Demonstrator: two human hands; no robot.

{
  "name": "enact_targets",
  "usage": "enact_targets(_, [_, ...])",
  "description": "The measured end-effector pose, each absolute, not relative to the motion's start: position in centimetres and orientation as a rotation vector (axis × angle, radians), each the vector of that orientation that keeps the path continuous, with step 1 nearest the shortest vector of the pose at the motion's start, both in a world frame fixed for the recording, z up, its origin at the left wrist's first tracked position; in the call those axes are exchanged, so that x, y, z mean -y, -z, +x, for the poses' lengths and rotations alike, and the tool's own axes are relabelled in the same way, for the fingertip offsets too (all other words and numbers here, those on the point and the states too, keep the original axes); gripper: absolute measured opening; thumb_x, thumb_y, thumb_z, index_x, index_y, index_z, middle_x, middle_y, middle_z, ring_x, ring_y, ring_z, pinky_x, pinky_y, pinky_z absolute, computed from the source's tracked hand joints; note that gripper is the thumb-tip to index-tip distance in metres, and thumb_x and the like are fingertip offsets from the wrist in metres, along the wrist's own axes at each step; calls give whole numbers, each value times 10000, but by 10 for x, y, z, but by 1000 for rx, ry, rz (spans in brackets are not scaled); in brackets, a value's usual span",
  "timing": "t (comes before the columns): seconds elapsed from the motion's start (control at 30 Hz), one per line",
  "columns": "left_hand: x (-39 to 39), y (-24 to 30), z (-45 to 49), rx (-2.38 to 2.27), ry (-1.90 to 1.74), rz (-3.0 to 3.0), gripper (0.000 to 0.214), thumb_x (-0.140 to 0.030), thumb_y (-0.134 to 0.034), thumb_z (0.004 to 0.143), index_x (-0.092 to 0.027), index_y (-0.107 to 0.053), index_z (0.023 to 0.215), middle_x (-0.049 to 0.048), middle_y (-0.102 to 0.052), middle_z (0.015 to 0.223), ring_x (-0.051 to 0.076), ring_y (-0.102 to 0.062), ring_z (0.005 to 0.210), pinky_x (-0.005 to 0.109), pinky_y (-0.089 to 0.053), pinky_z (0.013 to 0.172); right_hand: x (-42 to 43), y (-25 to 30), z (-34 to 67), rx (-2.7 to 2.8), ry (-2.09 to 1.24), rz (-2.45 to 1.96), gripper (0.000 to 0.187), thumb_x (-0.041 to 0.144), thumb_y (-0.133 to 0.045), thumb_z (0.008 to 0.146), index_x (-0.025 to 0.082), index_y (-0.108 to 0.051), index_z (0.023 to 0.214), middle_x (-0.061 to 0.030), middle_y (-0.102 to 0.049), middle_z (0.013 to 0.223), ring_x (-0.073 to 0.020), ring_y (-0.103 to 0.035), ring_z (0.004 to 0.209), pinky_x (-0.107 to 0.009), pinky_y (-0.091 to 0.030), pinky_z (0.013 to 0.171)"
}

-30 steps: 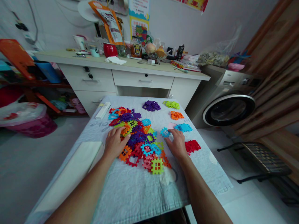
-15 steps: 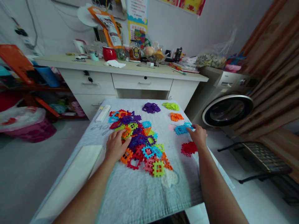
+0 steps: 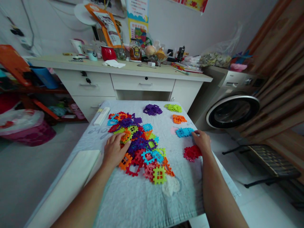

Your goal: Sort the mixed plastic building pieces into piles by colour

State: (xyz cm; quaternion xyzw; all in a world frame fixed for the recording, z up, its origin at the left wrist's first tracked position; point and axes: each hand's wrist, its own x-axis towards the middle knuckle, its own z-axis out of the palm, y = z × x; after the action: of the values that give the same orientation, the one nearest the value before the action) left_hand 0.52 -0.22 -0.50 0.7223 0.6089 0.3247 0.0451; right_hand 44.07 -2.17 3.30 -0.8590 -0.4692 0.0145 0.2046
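Note:
My left hand [image 3: 115,149] rests with fingers apart on the left edge of a mixed heap of plastic interlocking tiles [image 3: 139,142], in purple, red, orange, blue and green. My right hand [image 3: 201,141] is at the right end of a small pile of blue tiles [image 3: 184,132], its fingertips by the edge and no tile lifted in them. Just below it lies a pile of red tiles [image 3: 192,153]. Farther back are piles of orange tiles [image 3: 179,118], green tiles [image 3: 173,108] and purple tiles [image 3: 152,109].
A grey-blue cloth [image 3: 147,202] covers the table. A white box [image 3: 102,116] and a long pale board [image 3: 68,186] lie along its left side. Behind stands a white cabinet [image 3: 143,83] with jars and bags; a washing machine [image 3: 232,110] and a stool [image 3: 266,161] are on the right.
A blue tile tilted up at my right fingertips now lies flat on the blue pile, released. My left hand stays on the heap. The view has shifted slightly.

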Motion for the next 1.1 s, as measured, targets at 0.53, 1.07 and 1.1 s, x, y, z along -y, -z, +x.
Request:
enact_targets(0.53, [6, 0, 7, -1858, -999, 2184, 421, -492, -489, 880, -230, -576, 1199, 102, -605, 1221, 302, -535, 1163, 476, -406, 1042, 28, -51, 344, 1990, -161, -1483, 198, 297, -534, 889, 208, -686, 978, -95, -689, 1067, -249, -587, 1060, -422, -398, 990])
enact_targets(1.07, [5, 0, 5, -1861, -979, 2203, 443, -497, -483, 894, -204, -573, 1214, 110, -594, 1239, 301, -528, 1170, 470, -398, 1055, 27, -30, 294, 2267, -451, -1470, 456, 221, -563, 882, 144, -534, 1330, -143, -570, 1245, -264, -488, 1162, -430, -365, 1035])
enact_targets(1.1, [5, 0, 5, -1860, -977, 2203, 447, -496, -483, 894, -200, -573, 1216, 112, -593, 1241, 302, -527, 1171, 469, -400, 1053, 27, -30, 295, 2242, -445, -1485, 487, 210, -587, 864, 143, -522, 1342, -140, -569, 1215, -260, -493, 1139, -422, -373, 1023])
